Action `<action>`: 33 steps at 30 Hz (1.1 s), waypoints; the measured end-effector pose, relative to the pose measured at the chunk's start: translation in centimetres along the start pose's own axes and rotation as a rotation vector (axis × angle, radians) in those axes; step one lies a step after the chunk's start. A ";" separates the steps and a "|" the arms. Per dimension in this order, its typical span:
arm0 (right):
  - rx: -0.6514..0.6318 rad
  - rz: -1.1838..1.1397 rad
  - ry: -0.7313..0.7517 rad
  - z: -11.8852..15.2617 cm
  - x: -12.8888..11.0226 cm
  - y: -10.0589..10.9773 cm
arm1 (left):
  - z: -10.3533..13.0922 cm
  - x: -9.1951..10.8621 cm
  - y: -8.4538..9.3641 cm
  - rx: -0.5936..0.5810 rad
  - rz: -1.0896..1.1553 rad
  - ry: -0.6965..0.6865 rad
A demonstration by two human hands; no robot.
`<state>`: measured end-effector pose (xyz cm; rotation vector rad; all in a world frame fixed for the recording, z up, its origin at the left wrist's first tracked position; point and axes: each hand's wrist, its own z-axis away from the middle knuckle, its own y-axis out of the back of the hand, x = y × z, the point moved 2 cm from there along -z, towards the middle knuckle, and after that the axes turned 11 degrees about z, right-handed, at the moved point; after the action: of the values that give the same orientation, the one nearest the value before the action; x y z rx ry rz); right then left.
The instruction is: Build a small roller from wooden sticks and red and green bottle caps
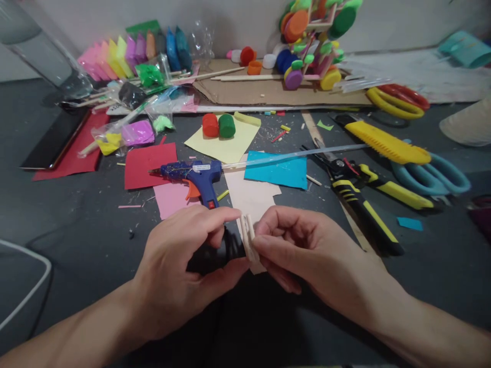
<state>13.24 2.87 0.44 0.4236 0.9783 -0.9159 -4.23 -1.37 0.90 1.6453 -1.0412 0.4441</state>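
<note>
Two short, pale wooden sticks (246, 236), side by side and nearly upright, are held between both hands above the front of the dark table. My left hand (184, 255) grips them at top and bottom, index fingertip at the upper end and thumb at the lower end. From the right, my right hand (299, 245) pinches them with thumb and fingers. A blue glue gun (205, 179) with an orange trigger lies just beyond my left hand. Pale pink paper (251, 194) and a blue paper piece (276, 171) lie beyond the sticks.
Pliers (368, 217), a yellow cutter (387, 140) and blue-handled scissors (429, 176) lie on the right. Red and green caps (226, 125) sit on yellow paper (245, 140). Behind stands a colourful stick model (314, 46) on cardboard (230, 92). A phone (57, 135) and a white cable (38, 258) are left.
</note>
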 end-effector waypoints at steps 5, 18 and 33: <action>-0.008 0.009 0.008 -0.2 0.2 0.0 | -0.1 0.0 -0.1 -0.001 -0.015 0.000; -0.010 -0.035 0.013 0.0 0.2 0.1 | -0.2 0.2 0.0 -0.009 -0.025 -0.030; -0.028 -0.090 -0.012 0.1 0.0 -0.1 | 0.0 0.2 0.0 -0.038 -0.052 -0.002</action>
<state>13.20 2.83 0.51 0.3526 1.0049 -0.9837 -4.10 -1.43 1.09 1.6353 -1.0000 0.3860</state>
